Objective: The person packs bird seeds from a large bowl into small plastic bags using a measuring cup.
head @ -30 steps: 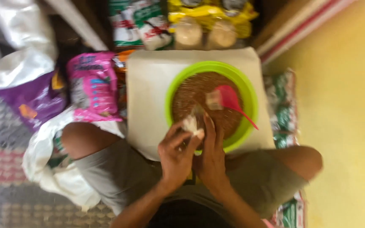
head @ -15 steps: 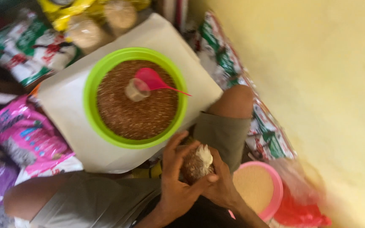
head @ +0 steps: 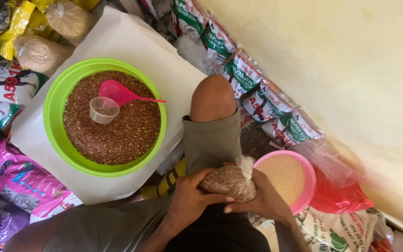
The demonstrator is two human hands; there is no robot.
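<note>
Since half a second ago the small clear bag of brown grain (head: 228,181) sits lower on the lap, nearer the pink bowl of pale fine grain (head: 285,177), and both hands are further around it; a second ago they were working at the edge of the green basin, so the bag has come away from it to the person's right side.

The bag now lies just below the bent knee (head: 212,98), touching the olive shorts (head: 211,140). The left hand (head: 190,198) cups it from below and the side, fingers curled closed on the plastic. The right hand (head: 264,200) grips it from the other side, thumb pressed under the bag, with the twisted plastic neck (head: 246,164) sticking up just above that hand.

The green basin (head: 54,119), full of the same brown grain, stands well apart from the bag, beyond the knee, on a white sheet (head: 131,42). In the basin lie a pink scoop (head: 117,92) and a clear measuring cup (head: 103,110), touching each other. The pink bowl is just beside the right hand, with a red plastic bag (head: 339,193) behind it.
</note>
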